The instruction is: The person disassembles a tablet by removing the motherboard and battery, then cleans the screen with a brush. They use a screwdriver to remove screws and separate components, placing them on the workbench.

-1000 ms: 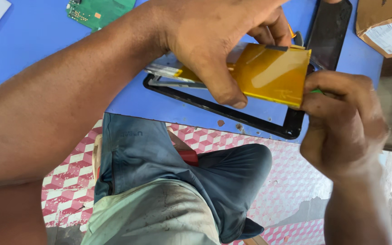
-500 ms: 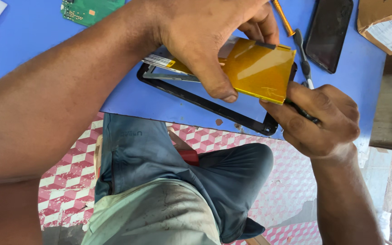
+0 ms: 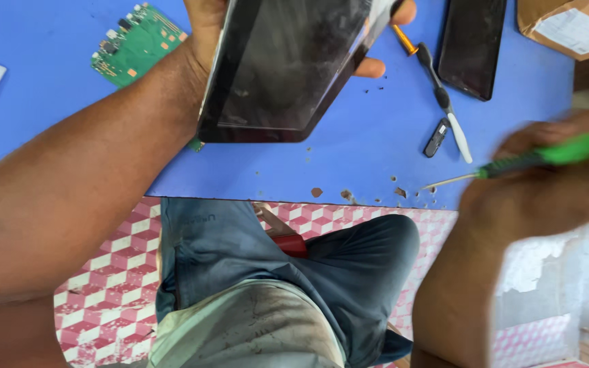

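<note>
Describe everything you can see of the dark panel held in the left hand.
The dark panel is a flat, glossy black sheet like a tablet screen, with a thin black border and dusty smears. The left hand grips its far end, a fingertip showing at its right edge. It is lifted off the blue table, tilted, its near corner pointing down. Its top is out of frame.

We take this for a repair bench: on the blue table [image 3: 349, 157] lie a green circuit board [image 3: 134, 44], a dark phone [image 3: 472, 44] and small tools.
</note>
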